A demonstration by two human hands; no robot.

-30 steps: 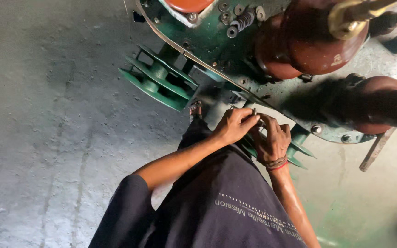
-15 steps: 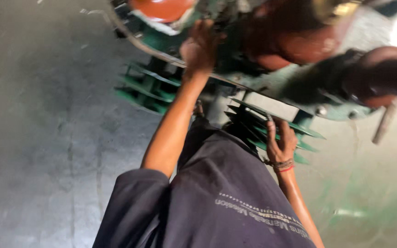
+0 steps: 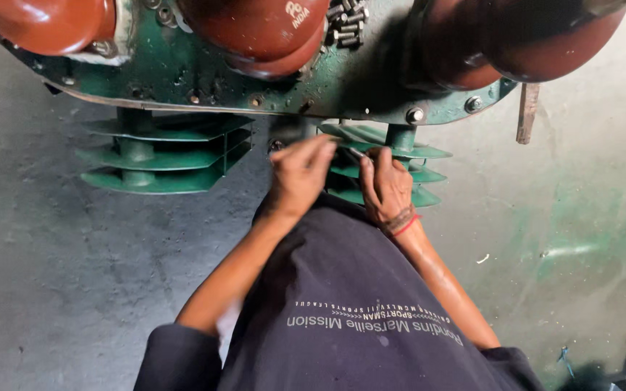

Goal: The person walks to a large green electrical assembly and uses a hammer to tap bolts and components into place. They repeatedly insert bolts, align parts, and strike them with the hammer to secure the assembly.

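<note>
Both hands are being held against the underside edge of a green cover (image 3: 204, 72), between two stacks of green fins. The left hand (image 3: 300, 176) is being kept with its fingers curled and pressed together, the fingertips reaching toward a thin metal pin (image 3: 356, 153); whether the pin is actually being pinched by that grip cannot be told, since the fingers are hiding the contact. The right hand (image 3: 385, 187) is being laid over the right fins (image 3: 407, 174), fingers bent and close together, its fingertips just beside the pin; its grip is not being shown clearly either. A red thread band (image 3: 403, 223) is being worn on the right wrist.

The left fins (image 3: 161, 156) are lying apart from both hands. Above the cover, brown insulators (image 3: 255, 32) are being carried, with a cluster of bolts (image 3: 345, 22) between two of them. A rusty bar (image 3: 527, 112) is hanging off the cover's right end. A dark shirt (image 3: 342, 311) is filling the lower view, above a grey floor (image 3: 52, 275).
</note>
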